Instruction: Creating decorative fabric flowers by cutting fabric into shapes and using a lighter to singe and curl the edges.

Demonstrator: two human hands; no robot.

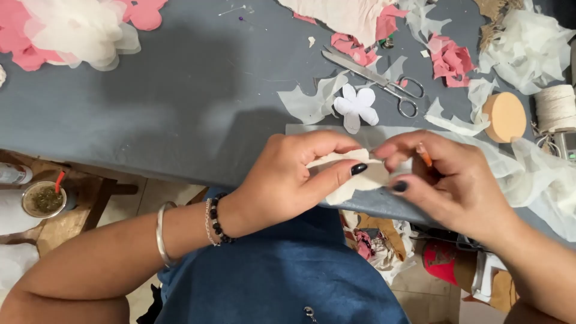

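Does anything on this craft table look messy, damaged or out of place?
Nothing looks damaged. Pink scraps and sheer white offcuts lie scattered around the scissors, which lie open. Both hands, left hand and right hand, hold a cream cutout at the table edge.

Both forearms reach in from the lower corners and meet at the middle. The left hand [288,180] is curled, thumb stretched rightward, wrist bent. The right hand [444,180] faces it, fingers bunched, fingertips nearly touching the left

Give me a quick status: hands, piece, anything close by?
Left hand pinches cream cutout. Right hand holds orange pencil on it. Scissors, white flower shape beyond.
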